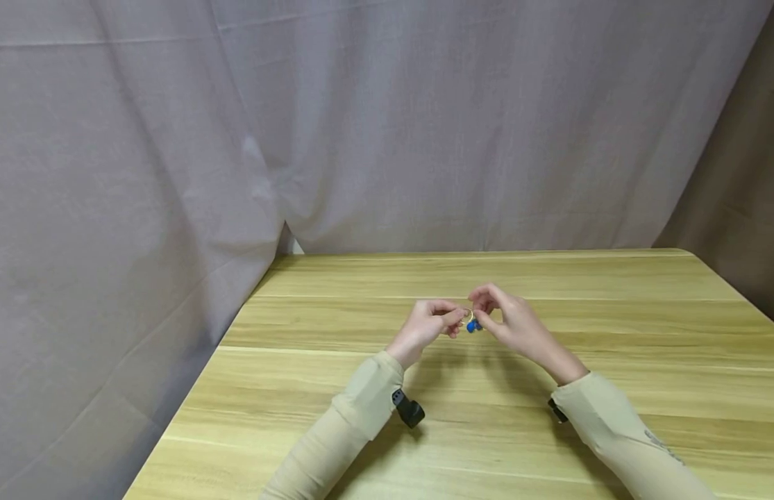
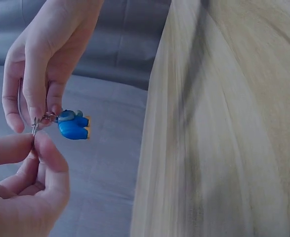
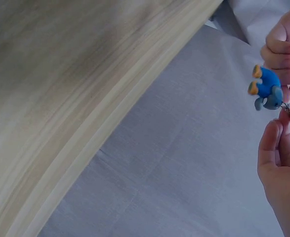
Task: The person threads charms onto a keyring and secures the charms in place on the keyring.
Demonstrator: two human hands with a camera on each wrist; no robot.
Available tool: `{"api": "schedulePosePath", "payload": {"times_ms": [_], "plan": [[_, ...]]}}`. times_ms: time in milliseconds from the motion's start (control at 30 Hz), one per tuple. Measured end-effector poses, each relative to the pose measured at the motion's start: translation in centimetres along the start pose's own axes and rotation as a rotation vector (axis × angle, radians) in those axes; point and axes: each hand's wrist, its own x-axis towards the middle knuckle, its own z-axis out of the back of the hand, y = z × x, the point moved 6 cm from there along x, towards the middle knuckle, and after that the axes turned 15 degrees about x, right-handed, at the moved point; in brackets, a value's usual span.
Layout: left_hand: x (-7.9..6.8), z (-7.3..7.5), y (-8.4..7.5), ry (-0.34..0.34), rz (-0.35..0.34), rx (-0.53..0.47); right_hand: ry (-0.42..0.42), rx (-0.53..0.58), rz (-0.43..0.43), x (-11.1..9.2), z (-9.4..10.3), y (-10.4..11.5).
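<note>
While pinching the metal ring (image 1: pixel 471 316) with the left hand (image 1: pixel 426 323) at nine o'clock and the chain (image 2: pixel 49 117) with the right hand (image 1: pixel 513 322) at three, steer the blue figurine (image 2: pixel 73 129) clear, toward five.

Soft, even light over a left hand (image 1: pixel 424 325) and a right hand (image 1: pixel 514 325), with faint shadows beneath them

Diffuse light seems to come from above: in the head view, soft-edged shadows spread across the table (image 1: pixel 674 333) below the hands and forearms, while the curtain (image 1: pixel 455 125) beyond them darkens gently in its folds; the metal ring (image 1: pixel 470 314) between the fingertips is too small to show crisply. Both wrist views look dimmer and bluer, slightly hazy, and in the left one a long blurred shadow crosses the table beside the hands
</note>
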Motion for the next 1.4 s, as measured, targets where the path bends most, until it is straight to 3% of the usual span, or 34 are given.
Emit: {"api": "schedulePosePath", "payload": {"times_ms": [233,367,667,900,1133,1400], "plan": [[-0.4,-0.3,0.0,0.078,0.0,-0.092,0.016,-0.011,-0.014,0.0,-0.1,0.0],[-0.5,-0.2,-0.2,0.062,-0.022,-0.145,0.031,-0.008,-0.023,0.0,-0.1,0.0],[-0.7,0.3,-0.2,-0.05,-0.064,-0.075,0.024,-0.126,0.103,-0.4,-0.1,0.6],[-0.9,0.5,-0.7,-0.066,-0.108,0.033,0.008,-0.144,0.164,-0.4,0.0,1.0],[-0.8,0.1,-0.8,-0.055,-0.134,0.088,0.012,-0.172,0.134,-0.5,0.1,1.0],[-0.5,-0.8,-0.3,-0.013,-0.111,0.026,-0.044,-0.148,0.054,-0.6,0.5,0.4]]}}
